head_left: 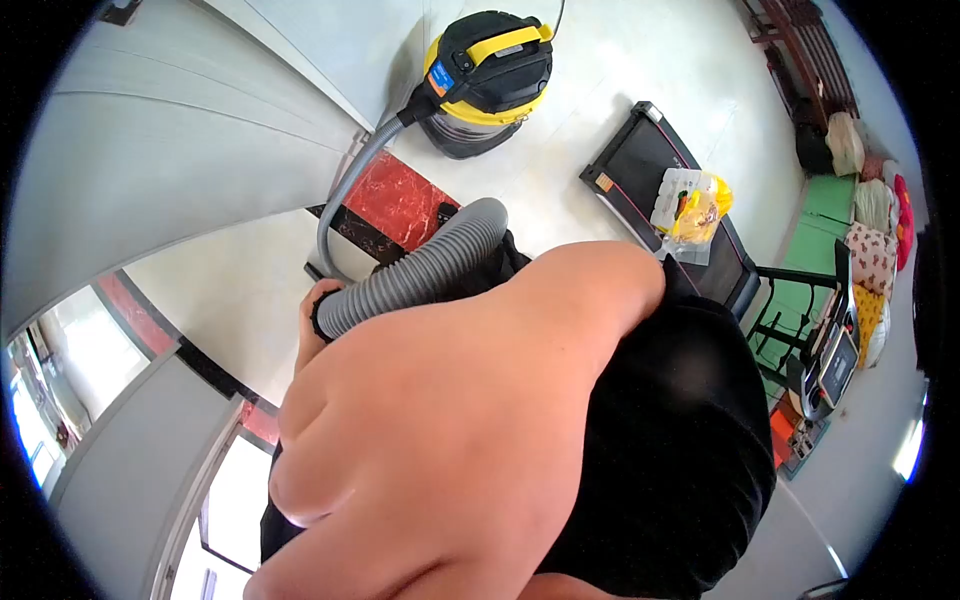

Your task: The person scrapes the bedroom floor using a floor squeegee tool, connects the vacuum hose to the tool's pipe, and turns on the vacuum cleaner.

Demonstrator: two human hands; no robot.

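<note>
Very near the camera, my right hand (430,410) fills the lower middle, back of the hand towards me. Its knuckles look bent, but the fingertips run out of view at the bottom, so what they touch is hidden. Farther down, my left hand (312,325) is wrapped round a grey ribbed hose (420,270) near a dark collar; most of this hand is hidden behind the hose and my right hand. A narrower-looking stretch of grey hose runs up to a yellow and black vacuum cleaner (490,75) standing on the floor. How the hose stretches join is hidden.
A treadmill (640,150) lies to the right, with a clear tray and a yellow bag (705,210) on its deck. Pillows (870,255) line the right wall. A pale door (180,150) stands at left, by a red and black threshold (395,195).
</note>
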